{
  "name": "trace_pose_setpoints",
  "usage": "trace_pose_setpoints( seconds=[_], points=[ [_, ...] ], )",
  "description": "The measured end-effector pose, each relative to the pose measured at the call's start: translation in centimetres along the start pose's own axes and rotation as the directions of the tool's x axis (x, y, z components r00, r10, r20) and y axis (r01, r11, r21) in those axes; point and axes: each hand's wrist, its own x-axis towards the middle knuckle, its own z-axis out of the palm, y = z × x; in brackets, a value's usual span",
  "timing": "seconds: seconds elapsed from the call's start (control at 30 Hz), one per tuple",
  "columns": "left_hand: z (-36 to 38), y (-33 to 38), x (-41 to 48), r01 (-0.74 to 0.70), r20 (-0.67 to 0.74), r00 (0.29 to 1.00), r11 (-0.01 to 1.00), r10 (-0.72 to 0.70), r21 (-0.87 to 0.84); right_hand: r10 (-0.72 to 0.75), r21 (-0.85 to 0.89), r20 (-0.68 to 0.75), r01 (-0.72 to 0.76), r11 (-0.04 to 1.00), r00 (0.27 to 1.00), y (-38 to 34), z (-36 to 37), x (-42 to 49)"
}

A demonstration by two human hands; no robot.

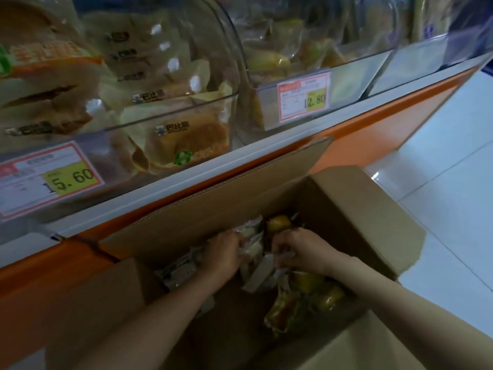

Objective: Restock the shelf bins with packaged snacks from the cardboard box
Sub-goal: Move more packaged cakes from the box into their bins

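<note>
**Both hands deep in the box below the bins**

A row of clear plastic shelf bins (186, 108) runs across the top of the view, above a grey rail and an orange shelf front (373, 129). The left bin is piled with tan, bread-like packets (186, 142) in clear wrap and carries a red-framed price tag reading 15.60 (50, 177). The next bin to the right holds yellow-green packets (269, 60), blurred behind the plastic, under a tag reading 12.80 (304, 96). A pale tiled floor (440, 169) lies to the right.

An open brown cardboard box (354, 209) sits on the floor, just in front of the shelf front. Its tall rear flap (240, 188) stands upright between the hands and the shelf, covering part of the orange front. Side flaps spread out to the left and right.

Inside the box lie loose clear-wrapped snack packets (306, 292). Those at the right are yellow and glossy, while those in the middle and left are paler. The box interior is dark and the packets overlap, so their count cannot be told.

The left hand (222, 252) reaches down with fingers curled round a pale packet (252, 247) near the box's middle. The right hand (298, 248), close beside it, has its fingers bent and pinching the wrapper of a yellow packet (278, 225). Both bare forearms enter from the bottom edge.
</note>
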Motion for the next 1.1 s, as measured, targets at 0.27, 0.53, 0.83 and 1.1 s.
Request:
trace_pose_setpoints(
  seconds=[0.27,0.53,0.83,1.1],
  points=[
    [-2.4,0.7,-2.1,-0.096,-0.075,0.993,0.993,0.09,-0.074,-0.08,0.091,-0.047,0.084,0.992,0.996,-0.5,-1.6,-1.7],
    [-13.6,1.0,-13.0,-0.299,-0.397,0.897,0.928,0.195,-0.221,-0.261,0.299,-0.307,0.353,0.886,0.915,-7.6,-8.5,-5.4],
    [-26.0,-3.1,-27.2,-0.39,-0.789,0.608,0.898,0.085,-0.204,-0.497,0.251,-0.508,0.673,0.696,0.703,-23.1,-15.8,-6.4],
    [-36.6,-10.0,-34.7,-0.304,-0.91,0.413,0.947,0.03,-0.107,-0.533,0.111,-0.685,0.794,0.597,0.497,-37.0,-20.6,-4.1]
  ],
)
